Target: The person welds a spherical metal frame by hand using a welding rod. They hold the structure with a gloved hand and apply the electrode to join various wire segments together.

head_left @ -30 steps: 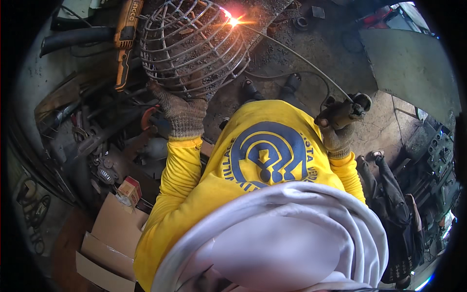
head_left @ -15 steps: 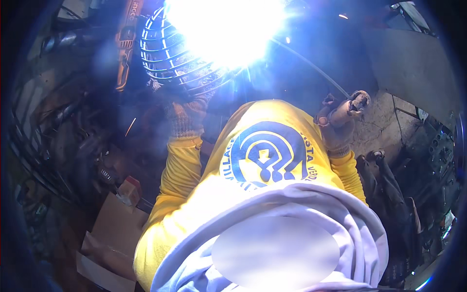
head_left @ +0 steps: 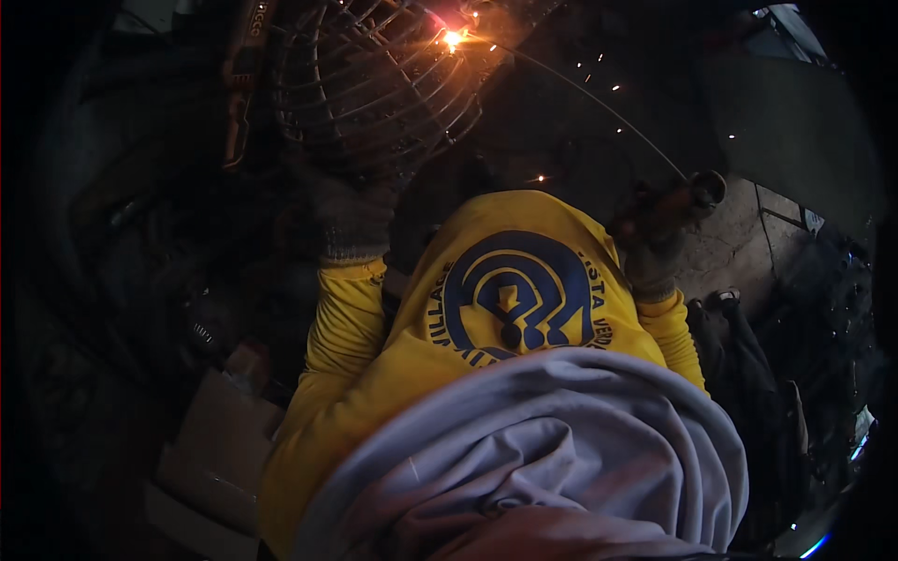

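- My right hand point(head_left: 652, 257), right of centre, has its fingers closed around an electrode holder point(head_left: 687, 194).
- The welding rod point(head_left: 600, 99) slants up-left from it towards an orange glow point(head_left: 453, 38) on the rounded metal-bar cage point(head_left: 393, 67), at the top, left of centre.
- My left hand point(head_left: 351, 210) is by the cage's lower edge; too dark to tell whether its fingers grip.
- Crossing bars already form a bowl shape; the glowing spot looks unfinished, and what else remains I cannot tell.

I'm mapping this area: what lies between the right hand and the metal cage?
The head view shows a thin rod running from the holder in the right hand toward the cage.
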Demonstrator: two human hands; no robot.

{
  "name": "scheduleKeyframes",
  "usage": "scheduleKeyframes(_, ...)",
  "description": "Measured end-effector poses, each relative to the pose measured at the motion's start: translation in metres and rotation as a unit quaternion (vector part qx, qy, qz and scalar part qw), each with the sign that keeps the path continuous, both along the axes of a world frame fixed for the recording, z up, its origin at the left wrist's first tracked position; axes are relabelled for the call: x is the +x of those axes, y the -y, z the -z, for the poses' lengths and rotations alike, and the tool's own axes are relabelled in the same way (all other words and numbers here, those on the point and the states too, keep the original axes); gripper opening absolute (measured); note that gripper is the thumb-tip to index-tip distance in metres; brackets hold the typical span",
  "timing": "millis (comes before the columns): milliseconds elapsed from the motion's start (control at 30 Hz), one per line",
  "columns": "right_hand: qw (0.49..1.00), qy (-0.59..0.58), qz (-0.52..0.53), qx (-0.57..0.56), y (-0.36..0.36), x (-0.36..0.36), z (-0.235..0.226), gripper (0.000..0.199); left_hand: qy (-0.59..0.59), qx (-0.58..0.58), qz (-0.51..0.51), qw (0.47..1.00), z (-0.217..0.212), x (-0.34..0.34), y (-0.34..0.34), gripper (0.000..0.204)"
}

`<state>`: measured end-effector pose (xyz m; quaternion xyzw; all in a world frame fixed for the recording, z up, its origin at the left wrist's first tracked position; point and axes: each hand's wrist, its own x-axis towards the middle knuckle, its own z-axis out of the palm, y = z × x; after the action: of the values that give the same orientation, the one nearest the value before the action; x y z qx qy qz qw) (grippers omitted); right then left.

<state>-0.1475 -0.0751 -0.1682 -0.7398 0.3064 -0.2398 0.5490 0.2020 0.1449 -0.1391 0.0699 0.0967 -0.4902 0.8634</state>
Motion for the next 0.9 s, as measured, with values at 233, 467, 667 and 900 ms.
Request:
scheduleKeyframes(233,0.993,0.051,0.036,0.103,0.001,0.023,-0.033,0.043,0.068,0.298,-0.152,0.940,-0.036,-0.016,0.034,0.066)
scheduleKeyframes(467,0.984,0.010,0.069,0.164,-0.004,0.024,-0.041,0.042,0.079,0.438,-0.185,0.876,-0.056,-0.028,0.051,0.066)
scheduleKeyframes(667,0.986,0.035,0.044,0.155,0.000,0.022,-0.034,0.041,0.099,0.407,-0.183,0.889,-0.033,-0.020,0.036,0.063)
scheduleKeyframes(900,0.979,0.037,0.062,0.191,-0.002,0.020,-0.035,0.039,0.068,0.418,-0.170,0.890,-0.043,-0.020,0.032,0.056)
